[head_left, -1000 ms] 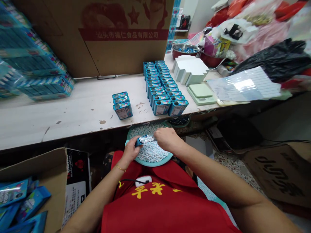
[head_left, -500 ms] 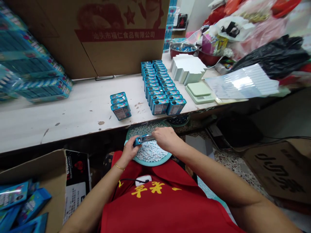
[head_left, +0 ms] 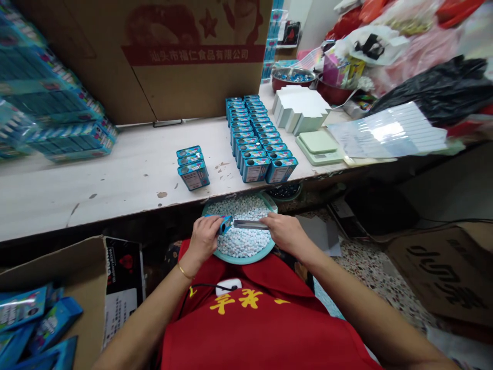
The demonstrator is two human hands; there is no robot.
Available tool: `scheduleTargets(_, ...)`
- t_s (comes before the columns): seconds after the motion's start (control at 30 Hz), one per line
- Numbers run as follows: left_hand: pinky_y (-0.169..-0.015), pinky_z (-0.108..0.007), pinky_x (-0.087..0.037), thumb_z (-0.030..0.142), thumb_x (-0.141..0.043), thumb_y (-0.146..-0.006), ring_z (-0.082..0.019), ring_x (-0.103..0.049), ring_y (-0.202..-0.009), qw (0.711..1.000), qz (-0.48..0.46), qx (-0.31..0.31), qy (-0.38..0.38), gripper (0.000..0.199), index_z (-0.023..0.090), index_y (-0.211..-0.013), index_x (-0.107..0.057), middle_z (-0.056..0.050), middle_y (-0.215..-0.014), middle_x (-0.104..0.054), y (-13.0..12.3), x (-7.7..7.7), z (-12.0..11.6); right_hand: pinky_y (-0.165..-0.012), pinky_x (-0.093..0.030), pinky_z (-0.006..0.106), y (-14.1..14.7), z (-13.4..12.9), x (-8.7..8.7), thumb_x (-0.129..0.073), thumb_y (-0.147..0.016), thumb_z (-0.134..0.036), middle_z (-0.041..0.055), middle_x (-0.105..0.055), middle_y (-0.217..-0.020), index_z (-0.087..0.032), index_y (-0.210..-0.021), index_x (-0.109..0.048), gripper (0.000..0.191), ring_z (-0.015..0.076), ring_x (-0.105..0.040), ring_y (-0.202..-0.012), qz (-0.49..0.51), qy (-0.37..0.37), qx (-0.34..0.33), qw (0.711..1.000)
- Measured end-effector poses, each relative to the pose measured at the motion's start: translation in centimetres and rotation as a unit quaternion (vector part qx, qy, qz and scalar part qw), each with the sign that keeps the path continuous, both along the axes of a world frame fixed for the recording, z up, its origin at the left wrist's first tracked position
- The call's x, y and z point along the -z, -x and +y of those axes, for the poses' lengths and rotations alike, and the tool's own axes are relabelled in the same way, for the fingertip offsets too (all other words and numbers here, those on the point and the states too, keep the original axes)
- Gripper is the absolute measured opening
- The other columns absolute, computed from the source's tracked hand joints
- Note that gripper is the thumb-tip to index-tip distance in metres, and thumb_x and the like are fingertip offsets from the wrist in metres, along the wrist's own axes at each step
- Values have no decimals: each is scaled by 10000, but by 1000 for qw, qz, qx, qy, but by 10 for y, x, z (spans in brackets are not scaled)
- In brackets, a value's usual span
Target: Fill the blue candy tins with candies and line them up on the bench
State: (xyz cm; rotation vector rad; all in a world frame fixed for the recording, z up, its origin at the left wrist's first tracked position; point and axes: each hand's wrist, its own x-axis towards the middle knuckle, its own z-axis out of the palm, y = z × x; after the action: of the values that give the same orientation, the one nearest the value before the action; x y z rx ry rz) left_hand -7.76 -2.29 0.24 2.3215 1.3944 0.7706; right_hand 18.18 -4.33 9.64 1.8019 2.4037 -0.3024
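Note:
A green basin (head_left: 246,260) full of small white and pale-blue pellets (head_left: 246,241) sits in front of me, under the table's edge. Over its left side my left hand (head_left: 205,236) grips a small blue tin (head_left: 225,224), tilted with its opening to the right. From the right, my right hand (head_left: 285,232) is closed on one end of a narrow metal scoop (head_left: 250,224). The scoop's free end lies just short of the tin's opening, with the pellets below it. Whether pellets are in the scoop is hard to see.
On the white table (head_left: 138,169) stand a group of three blue tins (head_left: 194,174) and a double row of tins (head_left: 256,167). To the right are a pale-green scale (head_left: 319,146) and white cartons (head_left: 300,105). A cardboard box (head_left: 90,288) at lower left holds blue packs.
My right hand has moved right and slightly down, drawing the scoop away from the tin. The tin has turned in my left hand, so its opening now faces right.

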Motion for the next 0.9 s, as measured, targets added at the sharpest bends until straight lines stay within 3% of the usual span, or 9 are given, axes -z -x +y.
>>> scheduleTargets(0.2,-937,-409,-366,83,-500,-676,-239,-503,-1055,999,5,-42,-30,455,210,-1109,-552,-86,-1123,-565,7,-18,0,-587,-364,228,-9,-5,18,-349,-831,-134,42,-623,-952,-254,-1006,-594,325,156,-602,-823,-24,15,39,999)
scheduleTargets(0.3,-899,-369,-409,169,-552,-712,-213,-518,-1003,992,-89,-88,-22,362,207,-1072,-550,-74,-1063,-550,12,-39,9,-591,-362,233,-19,-8,30,-343,-848,-167,26,-632,-954,-269,-1012,-604,325,163,-607,-838,7,14,53,998)
scheduleTargets(0.43,-883,-330,-427,274,-600,-719,-186,-531,-979,969,-216,-117,-14,344,198,-1049,-536,-51,-1019,-550,22,-60,45,-623,-382,245,-27,-11,41,-324,-866,-208,17,-640,-973,-283,-1047,-612,348,172,-607,-864,54,10,76,996)
scheduleTargets(0.53,-857,-326,-446,291,-619,-699,-184,-536,-975,958,-256,-132,-5,390,192,-1064,-520,-54,-1028,-552,33,-60,76,-654,-400,251,-29,-15,48,-312,-865,-207,26,-643,-979,-273,-1053,-621,368,175,-606,-875,77,21,80,994)
scheduleTargets(0.67,-866,-377,-451,314,-731,-568,-224,-508,-1031,937,-250,-243,-40,715,169,-1189,-409,-110,-1163,-470,45,-51,95,-704,-426,260,-36,-22,58,-314,-854,-204,43,-647,-988,-254,-1039,-636,374,178,-602,-887,135,28,82,987)
scheduleTargets(0.77,-964,-430,-389,322,-792,-471,-287,-381,-1208,943,-238,-226,-57,985,202,-1302,-276,-141,-1350,-297,50,-51,97,-745,-442,269,-34,-15,49,-330,-864,-250,51,-656,-957,-227,-997,-648,345,179,-600,-885,241,4,67,968)
scheduleTargets(0.9,-1016,-446,-341,308,-785,-504,-299,-320,-1279,936,-296,-188,32,1073,254,-1367,-151,-142,-1419,-238,50,-55,99,-780,-434,244,12,33,-3,-315,-892,-265,75,-637,-964,-177,-1082,-605,357,162,-586,-888,324,-119,41,938)
